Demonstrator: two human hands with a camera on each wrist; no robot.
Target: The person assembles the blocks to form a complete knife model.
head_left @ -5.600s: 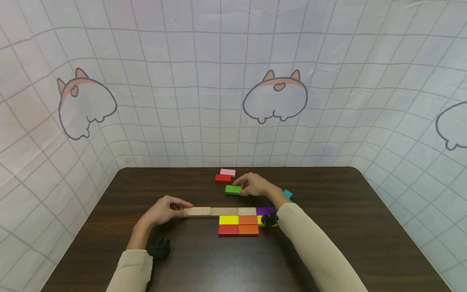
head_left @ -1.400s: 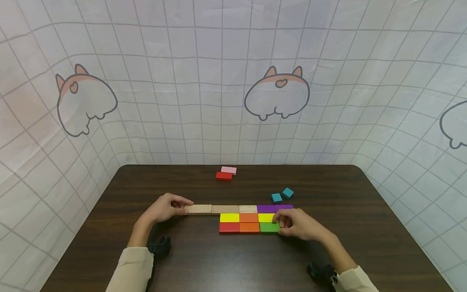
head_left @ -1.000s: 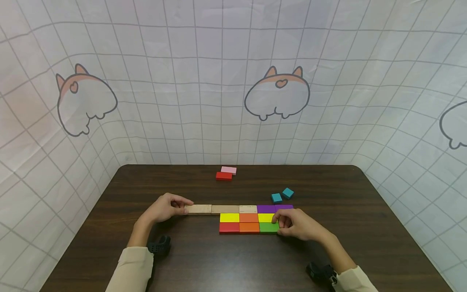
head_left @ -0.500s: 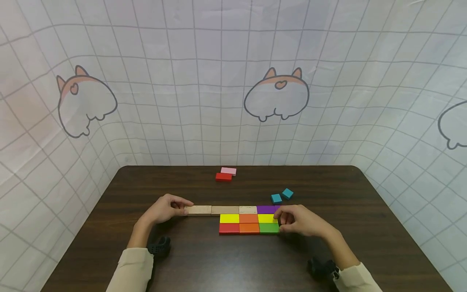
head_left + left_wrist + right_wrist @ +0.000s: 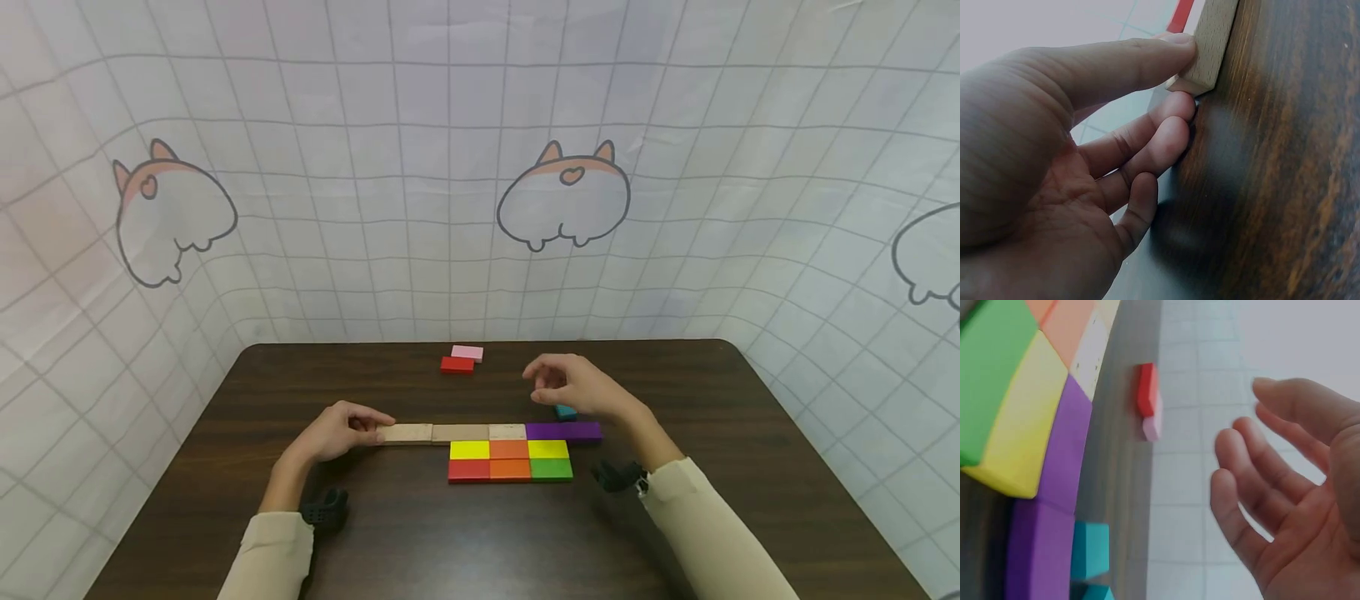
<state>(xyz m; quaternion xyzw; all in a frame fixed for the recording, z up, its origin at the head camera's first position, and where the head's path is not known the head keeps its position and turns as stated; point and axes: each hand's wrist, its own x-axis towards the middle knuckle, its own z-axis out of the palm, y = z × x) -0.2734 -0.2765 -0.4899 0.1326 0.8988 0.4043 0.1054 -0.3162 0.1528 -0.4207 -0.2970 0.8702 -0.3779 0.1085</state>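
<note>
My left hand [image 5: 333,432] pinches the left end of a plain wooden block [image 5: 408,433] between thumb and fingers; the left wrist view shows the thumb along the block's side [image 5: 1210,50]. That block begins a row that runs through more plain wood to purple blocks [image 5: 564,432]. Against the row's near side lie yellow [image 5: 470,450], orange [image 5: 510,471], red [image 5: 469,471] and green [image 5: 551,471] blocks. Raised beyond the purple blocks, my right hand [image 5: 577,385] holds nothing, its fingers loosely bent. Two teal blocks [image 5: 1091,550] sit behind the purple ones, partly hidden by this hand in the head view.
Toward the back of the dark wooden table [image 5: 337,375] lie a red block [image 5: 457,365] and a pink block [image 5: 467,353], close together. A white gridded cloth [image 5: 360,208] with cartoon animals surrounds the table's back and sides.
Earlier my right hand moved a green block from the back to the near right of the group. It has since let go and risen toward the back. My left hand stays put.
</note>
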